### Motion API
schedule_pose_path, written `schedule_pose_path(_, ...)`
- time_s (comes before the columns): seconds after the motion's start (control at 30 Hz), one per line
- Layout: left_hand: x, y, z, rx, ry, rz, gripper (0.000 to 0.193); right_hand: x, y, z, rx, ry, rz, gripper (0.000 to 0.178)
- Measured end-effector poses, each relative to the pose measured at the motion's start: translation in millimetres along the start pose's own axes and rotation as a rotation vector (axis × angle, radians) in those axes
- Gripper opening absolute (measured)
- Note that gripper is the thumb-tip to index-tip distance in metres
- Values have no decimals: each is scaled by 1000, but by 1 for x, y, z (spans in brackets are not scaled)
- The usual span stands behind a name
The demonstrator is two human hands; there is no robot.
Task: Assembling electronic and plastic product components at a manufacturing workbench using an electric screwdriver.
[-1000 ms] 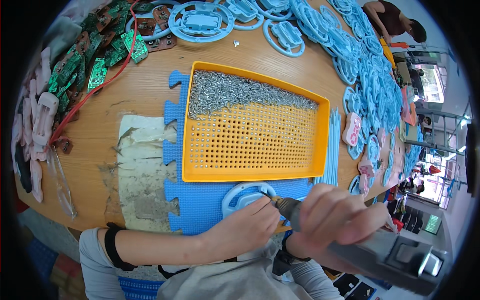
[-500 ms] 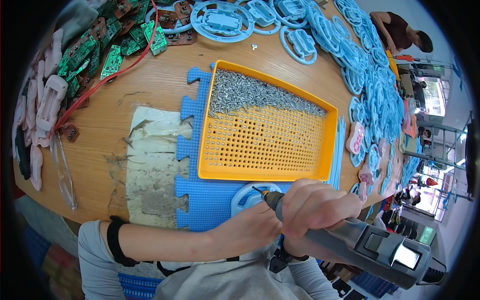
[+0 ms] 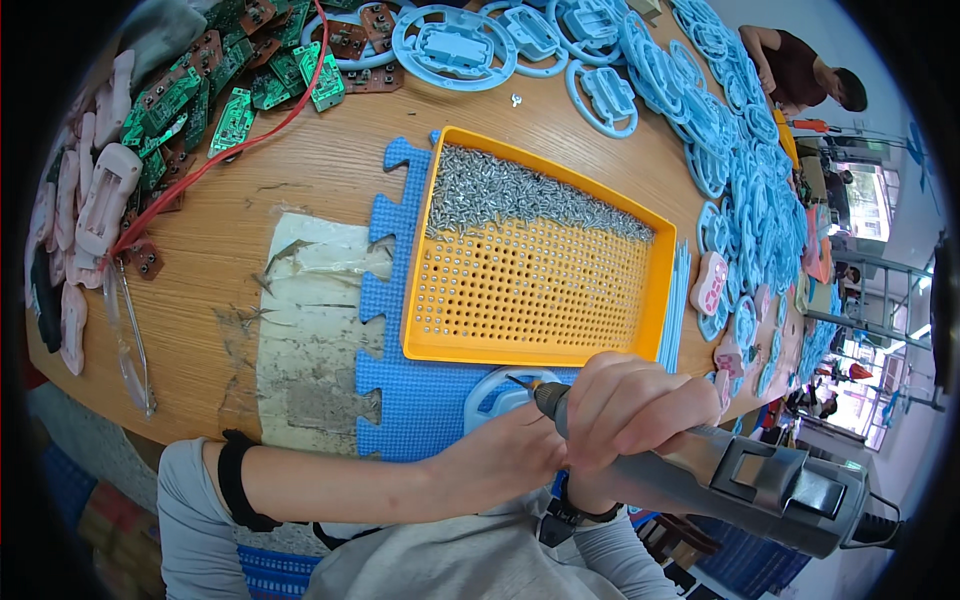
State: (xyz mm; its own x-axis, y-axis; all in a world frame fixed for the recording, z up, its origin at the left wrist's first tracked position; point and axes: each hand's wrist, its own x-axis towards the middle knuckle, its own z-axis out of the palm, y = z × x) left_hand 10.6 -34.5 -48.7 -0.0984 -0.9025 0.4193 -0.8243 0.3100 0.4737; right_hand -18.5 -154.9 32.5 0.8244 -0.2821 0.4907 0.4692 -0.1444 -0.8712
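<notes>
My right hand [image 3: 640, 410] is wrapped round a grey electric screwdriver [image 3: 735, 485], whose thin bit points left over the front of a blue foam mat [image 3: 415, 400]. My left hand [image 3: 515, 442] reaches in under the tool's tip; its fingers are hidden behind the right hand and the screwdriver. Beside it lies a light-blue plastic ring-shaped part [image 3: 481, 397], partly covered by the hand. Just beyond both hands, a yellow tray [image 3: 530, 353] rests on the mat. Small silver screws [image 3: 530, 190] are heaped along its far side, and some sit in its rows of holes.
Green and brown circuit boards [image 3: 232, 122] and pale pink plastic shells [image 3: 108, 195] pile up at the left, with a red cable [image 3: 210, 165] across them. Many light-blue plastic parts [image 3: 745, 190] cover the right and far side. Another person [image 3: 790, 70] is at the far right.
The view has shifted slightly, so the table items sit a little further right. The screwdriver's rear end has tilted a little upward in the picture. My right hand keeps its grip.
</notes>
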Motion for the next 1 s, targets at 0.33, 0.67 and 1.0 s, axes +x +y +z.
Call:
schedule_pose_path(0.33, 7, 1, -18, -3, -121, 90, 13, 1, -33, -8, 81, 94, -158, 29)
schedule_pose_path(0.67, -3, 6, -75, -483, 284, -376, 29, -10, -82, -31, 566, 302, -397, 14)
schedule_pose_path(1.0, -5, 6, -76, -458, 248, -288, 19, -15, -66, -32, 630, 220, -299, 17)
